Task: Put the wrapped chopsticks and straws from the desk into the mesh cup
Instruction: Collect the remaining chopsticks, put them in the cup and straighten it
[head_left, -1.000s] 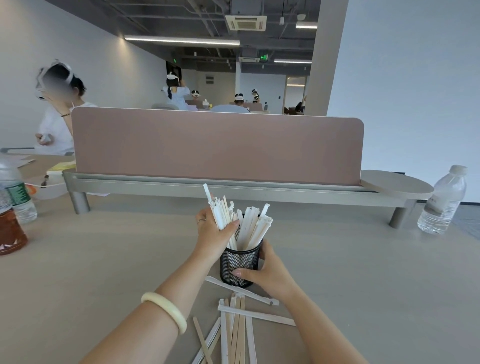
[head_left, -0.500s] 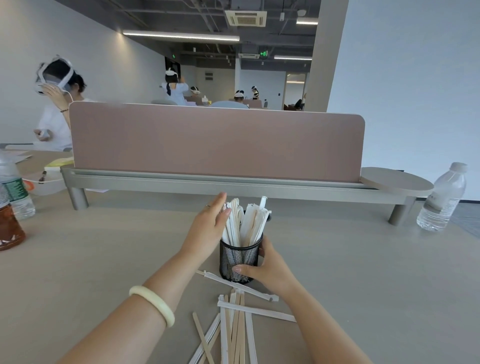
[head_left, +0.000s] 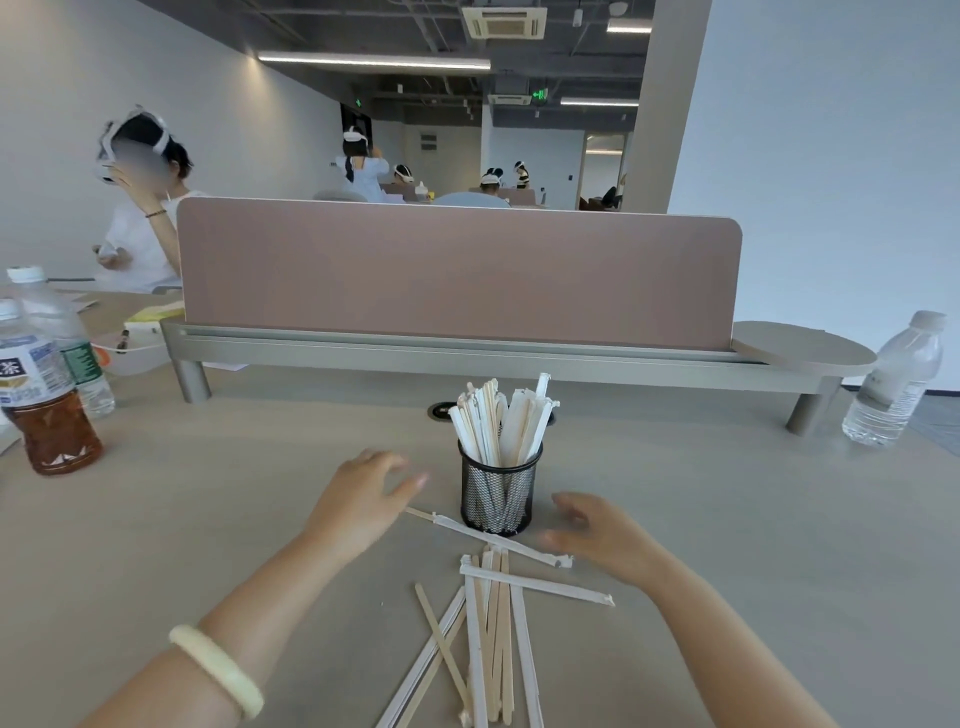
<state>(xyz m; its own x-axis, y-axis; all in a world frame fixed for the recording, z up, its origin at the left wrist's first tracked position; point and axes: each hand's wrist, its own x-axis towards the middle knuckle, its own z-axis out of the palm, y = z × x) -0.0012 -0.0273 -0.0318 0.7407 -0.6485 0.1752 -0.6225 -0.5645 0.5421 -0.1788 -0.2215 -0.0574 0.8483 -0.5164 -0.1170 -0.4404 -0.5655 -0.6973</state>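
Observation:
A black mesh cup (head_left: 497, 499) stands upright on the desk, packed with white-wrapped chopsticks and straws (head_left: 501, 421) that stick out of its top. Just in front of it lies a loose pile of wrapped chopsticks and straws (head_left: 491, 618), one long piece (head_left: 488, 535) slanting past the cup's base. My left hand (head_left: 363, 496) hovers left of the cup, fingers apart, holding nothing. My right hand (head_left: 597, 530) is to the right of the cup, fingers spread, apart from it and blurred.
A brown tea bottle (head_left: 44, 400) and a water bottle (head_left: 72, 348) stand at the left, another water bottle (head_left: 893, 379) at the far right. A pink divider on a grey rail (head_left: 457, 280) crosses the desk behind the cup. A person sits beyond it at left.
My left hand let go of the bundle in the cup and dropped to the left. My right hand released the cup and drew back to the right.

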